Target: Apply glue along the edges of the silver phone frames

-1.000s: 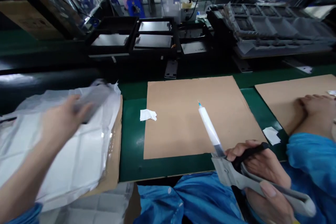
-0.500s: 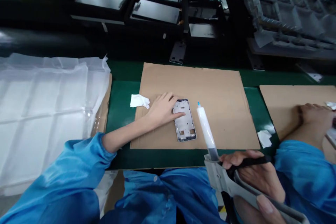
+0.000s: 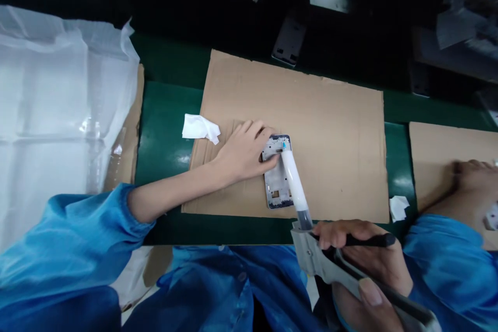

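Just one phone frame (image 3: 277, 181) under open left hand (image 3: 243, 153), one dispensing gun (image 3: 311, 257) tight in right hand (image 3: 369, 264).

The phone frame (image 3: 277, 174) lay on the cardboard sheet (image 3: 330, 129) upon the tabletop (image 3: 163, 124), the left hand (image 3: 243, 153) on its left side, the tip of the dispenser (image 3: 293, 184) over its far end. A wipe (image 3: 199, 127) sat left of the hand, a second cardboard (image 3: 439, 145) well right.
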The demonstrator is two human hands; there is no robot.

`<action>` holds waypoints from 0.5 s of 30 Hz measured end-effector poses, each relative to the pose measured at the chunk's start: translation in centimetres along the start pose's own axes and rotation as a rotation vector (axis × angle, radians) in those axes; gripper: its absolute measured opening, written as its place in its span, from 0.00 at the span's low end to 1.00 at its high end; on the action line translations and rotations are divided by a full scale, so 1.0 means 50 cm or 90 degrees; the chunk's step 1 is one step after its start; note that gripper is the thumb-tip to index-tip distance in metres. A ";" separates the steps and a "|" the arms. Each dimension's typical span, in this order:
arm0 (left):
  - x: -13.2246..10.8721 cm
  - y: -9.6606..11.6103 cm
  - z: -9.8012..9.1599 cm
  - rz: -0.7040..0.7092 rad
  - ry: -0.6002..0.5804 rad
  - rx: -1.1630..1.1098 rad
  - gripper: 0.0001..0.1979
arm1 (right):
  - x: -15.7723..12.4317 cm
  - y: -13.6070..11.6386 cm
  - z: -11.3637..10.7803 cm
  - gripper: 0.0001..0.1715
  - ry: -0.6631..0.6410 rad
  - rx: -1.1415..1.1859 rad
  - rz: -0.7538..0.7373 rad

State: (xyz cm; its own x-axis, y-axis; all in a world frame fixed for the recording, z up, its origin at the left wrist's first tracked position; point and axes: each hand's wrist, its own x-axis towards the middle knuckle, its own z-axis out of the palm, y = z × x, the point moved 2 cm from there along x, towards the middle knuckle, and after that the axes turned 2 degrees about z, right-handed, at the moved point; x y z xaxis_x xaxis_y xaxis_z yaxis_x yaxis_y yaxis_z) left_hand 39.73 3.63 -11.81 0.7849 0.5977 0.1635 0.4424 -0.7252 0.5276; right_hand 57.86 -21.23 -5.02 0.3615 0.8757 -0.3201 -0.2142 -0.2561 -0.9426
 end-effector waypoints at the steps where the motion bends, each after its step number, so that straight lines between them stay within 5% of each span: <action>1: 0.000 0.000 0.000 0.000 -0.004 -0.001 0.21 | 0.002 -0.005 0.001 0.26 -0.011 -0.009 -0.012; 8: 0.003 0.001 0.002 -0.011 -0.017 -0.011 0.20 | -0.014 -0.025 0.058 0.22 0.046 -0.047 -0.084; 15: 0.002 0.002 0.002 -0.009 -0.019 -0.007 0.19 | -0.011 -0.021 0.060 0.22 0.058 -0.047 -0.094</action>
State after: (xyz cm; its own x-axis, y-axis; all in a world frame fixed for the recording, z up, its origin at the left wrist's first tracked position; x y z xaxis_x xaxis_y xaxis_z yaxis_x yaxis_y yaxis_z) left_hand 39.91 3.58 -11.82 0.7913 0.5971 0.1317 0.4486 -0.7132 0.5386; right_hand 55.16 -20.22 -3.57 0.4657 0.8659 -0.1822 -0.0873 -0.1600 -0.9833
